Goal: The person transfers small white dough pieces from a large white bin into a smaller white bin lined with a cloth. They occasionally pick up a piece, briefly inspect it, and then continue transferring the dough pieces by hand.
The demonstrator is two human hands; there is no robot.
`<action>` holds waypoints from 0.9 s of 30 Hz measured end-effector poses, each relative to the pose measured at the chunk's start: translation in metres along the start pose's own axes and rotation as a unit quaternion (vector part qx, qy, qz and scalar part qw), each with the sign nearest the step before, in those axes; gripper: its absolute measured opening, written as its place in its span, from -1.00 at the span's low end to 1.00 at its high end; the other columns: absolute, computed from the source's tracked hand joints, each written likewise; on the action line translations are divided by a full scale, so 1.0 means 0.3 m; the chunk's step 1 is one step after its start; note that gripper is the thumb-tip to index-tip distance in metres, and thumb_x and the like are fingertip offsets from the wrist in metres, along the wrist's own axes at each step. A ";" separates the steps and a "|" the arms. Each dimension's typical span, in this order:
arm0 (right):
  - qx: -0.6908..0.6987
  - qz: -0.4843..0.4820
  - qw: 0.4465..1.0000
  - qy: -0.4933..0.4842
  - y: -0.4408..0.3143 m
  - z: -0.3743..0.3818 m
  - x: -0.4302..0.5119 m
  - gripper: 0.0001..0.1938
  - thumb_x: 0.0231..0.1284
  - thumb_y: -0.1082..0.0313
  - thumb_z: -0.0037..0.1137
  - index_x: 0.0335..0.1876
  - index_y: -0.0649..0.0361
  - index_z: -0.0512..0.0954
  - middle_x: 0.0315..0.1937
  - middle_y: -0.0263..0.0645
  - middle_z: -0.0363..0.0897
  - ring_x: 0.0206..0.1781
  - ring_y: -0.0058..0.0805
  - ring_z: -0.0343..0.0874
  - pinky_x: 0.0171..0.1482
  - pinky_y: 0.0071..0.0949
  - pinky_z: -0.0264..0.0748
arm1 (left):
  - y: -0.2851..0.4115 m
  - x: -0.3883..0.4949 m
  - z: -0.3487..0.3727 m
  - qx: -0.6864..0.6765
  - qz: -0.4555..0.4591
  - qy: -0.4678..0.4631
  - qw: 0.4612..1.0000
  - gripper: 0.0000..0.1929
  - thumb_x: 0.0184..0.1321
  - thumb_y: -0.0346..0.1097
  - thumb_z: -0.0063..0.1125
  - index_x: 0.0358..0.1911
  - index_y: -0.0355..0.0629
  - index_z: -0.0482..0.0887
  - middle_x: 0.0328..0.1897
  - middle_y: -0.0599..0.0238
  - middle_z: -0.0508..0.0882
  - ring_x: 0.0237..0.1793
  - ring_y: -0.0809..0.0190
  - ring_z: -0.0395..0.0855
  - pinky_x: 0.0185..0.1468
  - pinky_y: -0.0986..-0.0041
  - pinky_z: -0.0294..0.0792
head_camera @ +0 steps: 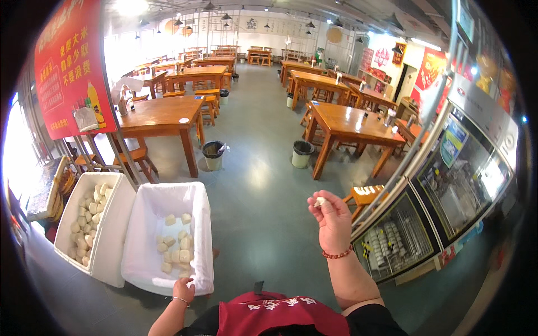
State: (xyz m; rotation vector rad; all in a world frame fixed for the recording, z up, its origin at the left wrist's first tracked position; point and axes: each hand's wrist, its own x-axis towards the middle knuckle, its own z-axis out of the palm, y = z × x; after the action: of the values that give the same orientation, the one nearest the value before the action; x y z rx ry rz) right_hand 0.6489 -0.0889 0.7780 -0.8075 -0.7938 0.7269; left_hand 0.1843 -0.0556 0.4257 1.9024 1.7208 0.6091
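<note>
My right hand is raised over the floor, pinching a small torn piece of white bun-like food between thumb and fingertips. Low on the left, my left hand grips the near rim of a white cloth-lined box. Several pale steamed buns lie loose on the bottom of this box, mostly along its right side. A white foam box stands against it on the left, heaped with more buns.
A glass-fronted cabinet with skewers inside stands close on my right. Wooden tables and stools line both sides of the grey floor. Waste bins stand by the aisle. A red sign board rises behind the foam box.
</note>
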 end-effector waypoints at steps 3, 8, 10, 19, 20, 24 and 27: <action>-0.125 -0.283 0.950 -0.032 0.037 0.167 0.247 -0.74 0.50 0.62 -0.08 0.17 0.34 0.56 0.12 -0.04 0.61 0.00 -0.29 0.73 0.07 -0.35 0.74 | 0.070 0.272 -0.039 -0.006 0.017 0.004 1.000 -0.72 0.07 -0.32 0.32 -0.11 -0.12 0.81 -0.02 -0.04 0.77 0.09 -0.14 0.68 0.24 0.12 0.50; -0.301 -0.651 0.691 -0.088 0.099 0.304 0.541 -0.58 0.35 0.63 -0.15 0.30 0.28 0.40 0.12 0.04 0.52 -0.09 -0.16 0.73 -0.04 -0.29 0.80 | 0.094 0.508 -0.101 0.020 -0.011 0.039 0.999 -0.75 0.07 -0.35 0.34 -0.13 -0.10 0.80 0.01 -0.02 0.75 0.13 -0.15 0.64 0.25 0.12 0.48; -0.260 -0.707 0.654 -0.069 0.234 0.382 0.721 -0.66 0.44 0.50 -0.16 0.27 0.29 0.35 0.10 0.05 0.49 -0.12 -0.14 0.70 -0.08 -0.28 0.79 | 0.051 0.552 -0.105 -0.004 -0.043 0.072 0.996 -0.74 0.02 -0.39 0.36 -0.15 -0.11 0.78 -0.04 0.00 0.74 0.10 -0.15 0.64 0.21 0.11 0.49; -0.438 -0.347 0.816 -0.150 1.237 0.811 1.839 -0.54 0.40 0.35 0.22 0.35 0.33 0.46 0.38 0.07 0.48 0.46 0.02 0.42 0.44 -0.14 0.42 | 0.049 0.441 -0.002 0.050 -0.279 0.174 0.943 -0.68 0.05 -0.39 0.35 -0.07 -0.19 0.76 -0.06 -0.02 0.75 0.04 -0.13 0.69 0.18 0.13 0.51; -0.421 -0.368 0.816 -0.148 1.342 0.813 1.896 -0.53 0.38 0.36 0.24 0.33 0.33 0.46 0.38 0.09 0.47 0.47 0.05 0.41 0.45 -0.14 0.42 | 0.072 0.429 0.011 0.069 -0.296 0.154 0.940 -0.66 0.13 -0.35 0.34 0.01 -0.23 0.75 -0.01 -0.04 0.76 0.06 -0.11 0.72 0.21 0.15 0.52; -0.425 -0.337 0.828 -0.142 1.656 0.705 1.980 -0.57 0.34 0.35 0.25 0.25 0.33 0.50 0.33 0.10 0.50 0.43 0.08 0.44 0.42 -0.13 0.43 | 0.147 0.452 0.067 0.073 -0.363 0.122 0.921 -0.62 0.16 -0.27 0.36 0.05 -0.27 0.77 0.03 -0.14 0.77 0.10 -0.17 0.71 0.27 0.13 0.50; -0.462 -0.265 0.831 -0.159 1.801 0.604 1.890 -0.64 0.34 0.34 0.22 0.18 0.31 0.55 0.26 0.06 0.56 0.34 0.05 0.50 0.37 -0.14 0.46 | 0.190 0.471 0.092 0.028 -0.409 0.133 0.902 -0.59 0.16 -0.30 0.35 0.09 -0.26 0.75 0.08 -0.12 0.76 0.11 -0.16 0.71 0.26 0.15 0.51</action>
State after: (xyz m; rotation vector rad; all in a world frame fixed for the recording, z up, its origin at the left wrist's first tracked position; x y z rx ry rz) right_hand 0.6483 0.6933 0.5931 -1.2572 -1.6499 -0.0904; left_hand 0.2599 0.0787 0.4400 0.9675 2.4859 0.4867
